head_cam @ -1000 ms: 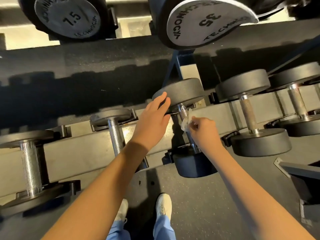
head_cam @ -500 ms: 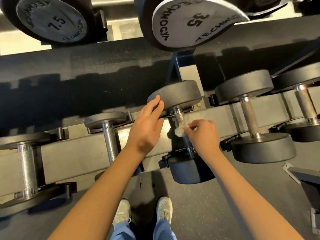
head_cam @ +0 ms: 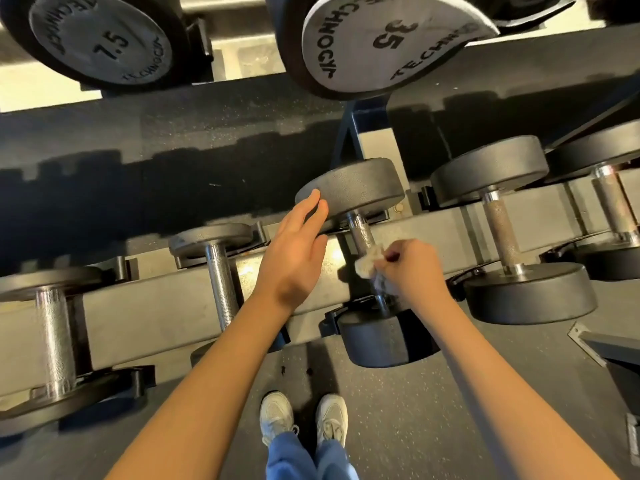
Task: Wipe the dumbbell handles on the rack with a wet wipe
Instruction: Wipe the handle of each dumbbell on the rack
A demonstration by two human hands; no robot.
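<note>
A black dumbbell lies across the lower rack rail (head_cam: 166, 303) in the middle; its knurled steel handle (head_cam: 360, 230) runs between a far head (head_cam: 356, 188) and a near head (head_cam: 377, 341). My right hand (head_cam: 412, 268) grips a crumpled white wet wipe (head_cam: 369, 263) wrapped round the lower part of that handle. My left hand (head_cam: 294, 251) rests with straight fingers against the left side of the far head. Several more dumbbells sit on the same rail; one bare handle (head_cam: 221, 282) is to the left, another (head_cam: 498, 230) to the right.
Two big dumbbell heads marked 7.5 (head_cam: 100, 39) and 35 (head_cam: 391, 39) hang over from the upper shelf. A far-left dumbbell handle (head_cam: 55, 341) and a far-right one (head_cam: 613, 206) flank the row. My white shoes (head_cam: 304, 417) stand on the dark speckled floor below. A grey metal piece (head_cam: 609, 351) juts in at right.
My right hand has slid the wipe down the handle toward the near head, baring the upper knurling. My left hand stays on the far head. The view has shifted slightly.
</note>
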